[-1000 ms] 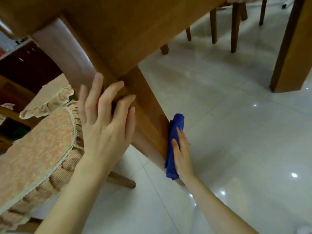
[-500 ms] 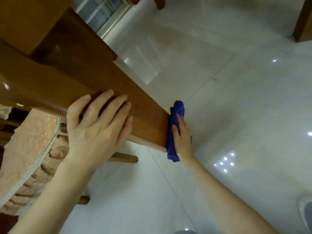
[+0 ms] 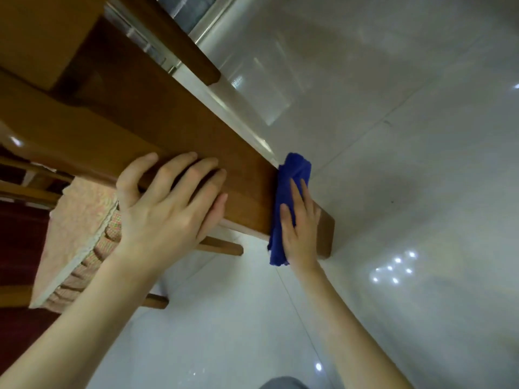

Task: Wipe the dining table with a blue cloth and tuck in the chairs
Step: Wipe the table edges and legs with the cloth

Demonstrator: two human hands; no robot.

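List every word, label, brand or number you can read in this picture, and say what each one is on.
None: no readable text shows anywhere in this view.
The cloth is plain blue, and the table leg is bare wood.
The cushion shows only a woven pattern.
The floor shows only reflections of lights.

There's the bare left hand (image 3: 168, 211) laid flat on the brown wooden table leg (image 3: 196, 141), fingers straight and spread, thumb out wide, forearm reaching in from the lower left. The right hand (image 3: 300, 228) is flat too, fingers straight and close together, pressing the folded blue cloth (image 3: 293, 169) against that leg, arm stretched long from below.
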